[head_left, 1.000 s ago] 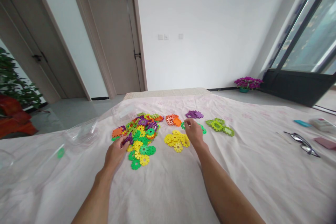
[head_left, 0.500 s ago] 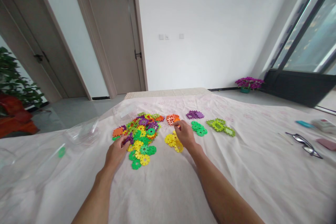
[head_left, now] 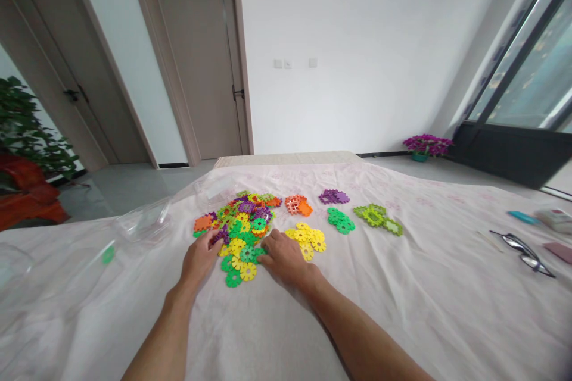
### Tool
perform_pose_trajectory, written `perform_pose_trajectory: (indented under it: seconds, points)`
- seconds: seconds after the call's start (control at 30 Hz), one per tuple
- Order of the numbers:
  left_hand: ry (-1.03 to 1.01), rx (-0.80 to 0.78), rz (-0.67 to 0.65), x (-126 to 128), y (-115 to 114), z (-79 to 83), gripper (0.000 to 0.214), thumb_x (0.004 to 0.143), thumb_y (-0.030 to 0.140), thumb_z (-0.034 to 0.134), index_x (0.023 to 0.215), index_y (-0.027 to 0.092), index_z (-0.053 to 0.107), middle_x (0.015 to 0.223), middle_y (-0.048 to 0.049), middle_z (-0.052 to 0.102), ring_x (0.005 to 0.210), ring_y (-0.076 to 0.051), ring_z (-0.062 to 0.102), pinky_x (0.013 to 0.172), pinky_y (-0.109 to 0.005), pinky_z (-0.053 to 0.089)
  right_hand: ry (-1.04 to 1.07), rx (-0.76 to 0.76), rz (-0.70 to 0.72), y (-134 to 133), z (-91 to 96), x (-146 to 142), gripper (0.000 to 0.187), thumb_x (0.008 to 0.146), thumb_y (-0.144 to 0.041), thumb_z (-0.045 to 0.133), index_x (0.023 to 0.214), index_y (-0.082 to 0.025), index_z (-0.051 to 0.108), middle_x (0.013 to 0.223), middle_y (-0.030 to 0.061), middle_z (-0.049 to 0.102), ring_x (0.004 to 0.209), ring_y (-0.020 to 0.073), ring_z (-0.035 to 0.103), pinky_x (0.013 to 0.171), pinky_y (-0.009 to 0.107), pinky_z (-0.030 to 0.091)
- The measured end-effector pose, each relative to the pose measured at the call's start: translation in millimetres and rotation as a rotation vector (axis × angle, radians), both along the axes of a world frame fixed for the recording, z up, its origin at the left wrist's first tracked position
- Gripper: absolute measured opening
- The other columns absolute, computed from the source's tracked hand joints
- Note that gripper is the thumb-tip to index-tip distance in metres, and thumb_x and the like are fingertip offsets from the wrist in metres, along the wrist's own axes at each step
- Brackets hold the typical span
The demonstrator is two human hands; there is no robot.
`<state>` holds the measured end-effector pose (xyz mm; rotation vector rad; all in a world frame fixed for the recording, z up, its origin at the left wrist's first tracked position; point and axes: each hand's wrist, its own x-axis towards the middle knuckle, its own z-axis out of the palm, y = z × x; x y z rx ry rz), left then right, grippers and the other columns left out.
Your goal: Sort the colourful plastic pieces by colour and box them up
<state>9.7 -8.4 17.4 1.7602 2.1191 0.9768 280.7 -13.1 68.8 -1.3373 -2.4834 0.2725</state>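
Observation:
A mixed pile of plastic snowflake discs point(head_left: 245, 219) in yellow, green, purple, orange and lime lies on the cloth. At its left edge my left hand point(head_left: 199, 257) is closed on a purple snowflake disc point(head_left: 222, 234). My right hand point(head_left: 286, 255) is at the pile's right front, its curled fingers closed on the edge of a green snowflake disc point(head_left: 258, 255). Just beyond that hand lie yellow discs point(head_left: 308, 237), with orange discs point(head_left: 298, 205) behind them. Separate groups of green discs point(head_left: 341, 220), purple discs point(head_left: 333, 196) and lime pieces point(head_left: 378, 218) are farther right.
Clear plastic containers point(head_left: 145, 221) stand on the left, one near a green piece point(head_left: 108, 255). Glasses point(head_left: 522, 252), a blue item point(head_left: 522, 216) and a white box point(head_left: 554, 219) lie at the far right. A pale cloth point(head_left: 402, 297) covers the table.
My right hand has moved left from the orange group to the front of the pile. An orange disc now shows beside the orange lattice piece. My left hand stays with the purple disc.

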Motion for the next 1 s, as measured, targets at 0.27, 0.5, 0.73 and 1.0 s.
perform_pose_trajectory:
  seconds: [0.27, 0.5, 0.73, 1.0]
  points:
    - [0.015, -0.016, 0.006, 1.4, -1.5, 2.6, 0.041, 0.088, 0.044, 0.052, 0.121, 0.023, 0.065, 0.113, -0.0047, 0.073, 0.093, -0.02, 0.069, 0.079, -0.027, 0.051, 0.208, -0.135, -0.08, -3.5, -2.8, -6.4, 0.026, 0.077, -0.03, 0.073, 0.1, -0.023, 0.06, 0.095, -0.0007, 0.066, 0.084, 0.0161, 0.059, 0.066, 0.024, 0.033]
    - [0.005, -0.005, 0.009, 0.2, -0.2, 0.3, 0.042, 0.088, 0.043, 0.053, 0.121, 0.022, 0.066, 0.114, -0.005, 0.074, 0.091, -0.019, 0.069, 0.08, -0.027, 0.05, 0.347, -0.099, -0.118, 5.8, -8.1, -4.5, 0.012, 0.081, -0.019, 0.061, 0.092, -0.024, 0.061, 0.087, -0.0024, 0.068, 0.078, 0.0142, 0.059, 0.065, 0.023, 0.035]
    - [0.012, -0.022, 0.019, 2.6, -2.0, 3.9, 0.04, 0.088, 0.043, 0.053, 0.12, 0.023, 0.066, 0.111, -0.0048, 0.074, 0.091, -0.02, 0.069, 0.08, -0.028, 0.05, 0.497, 0.071, -0.416, 51.5, -4.7, 49.2, 0.011, 0.083, -0.026, 0.058, 0.092, -0.024, 0.062, 0.085, -0.0009, 0.068, 0.075, 0.016, 0.059, 0.064, 0.025, 0.036]
    - [0.014, -0.022, 0.015, 3.2, -2.7, 5.2, 0.039, 0.089, 0.042, 0.051, 0.12, 0.022, 0.065, 0.115, -0.006, 0.073, 0.096, -0.021, 0.069, 0.082, -0.028, 0.05, 0.478, 0.182, -0.87, 76.9, -7.8, 129.9, 0.028, 0.086, -0.027, 0.052, 0.109, -0.024, 0.067, 0.105, 0.0064, 0.069, 0.093, 0.0232, 0.061, 0.071, 0.031, 0.039]
